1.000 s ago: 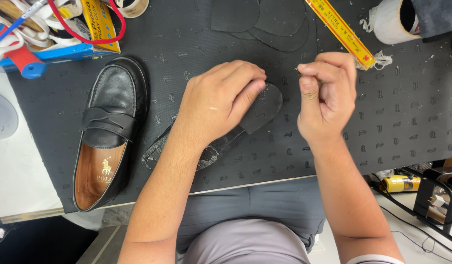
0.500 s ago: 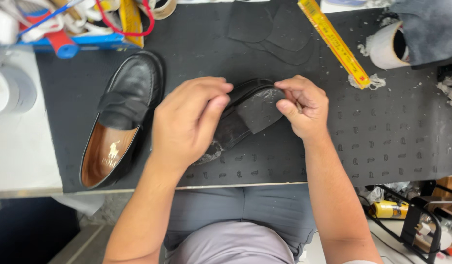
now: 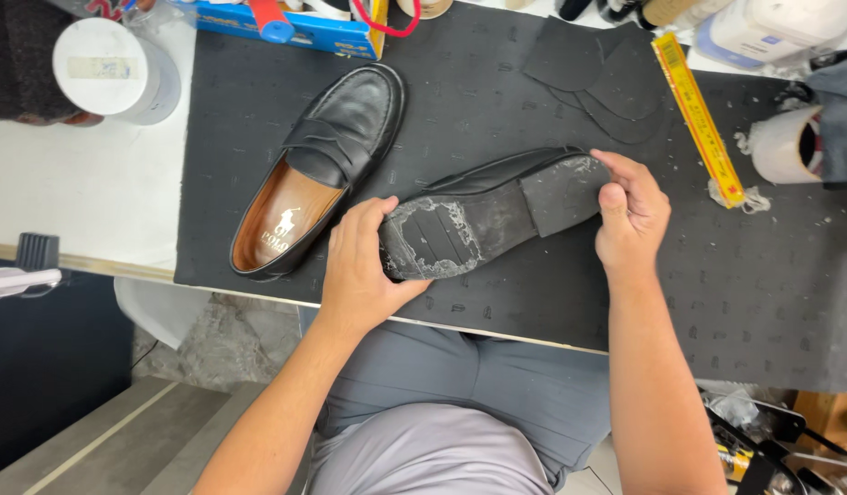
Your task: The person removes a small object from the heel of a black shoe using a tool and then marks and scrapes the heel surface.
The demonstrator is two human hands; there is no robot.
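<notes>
Where fingers [image 3: 373, 220] curl, upturned shoe [image 3: 497, 213] between both hands, apparently gripped.

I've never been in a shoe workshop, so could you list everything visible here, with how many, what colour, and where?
upturned shoe: 1, black, worn grey-scuffed sole facing up, centre of the mat, held at both ends
upright loafer: 1, black with tan lining, left of the upturned shoe
work mat: 1, dark grey, covering the bench
cut rubber pieces: several, dark grey, top of the mat
ruler: 1, yellow, right of the rubber pieces
round tub: 1, white, top left on the white surface
tape roll: 1, whitish, right edge
blue box: 1, blue, top edge
left hand: 1, gripping the toe end of the upturned shoe
right hand: 1, gripping the heel end
</notes>
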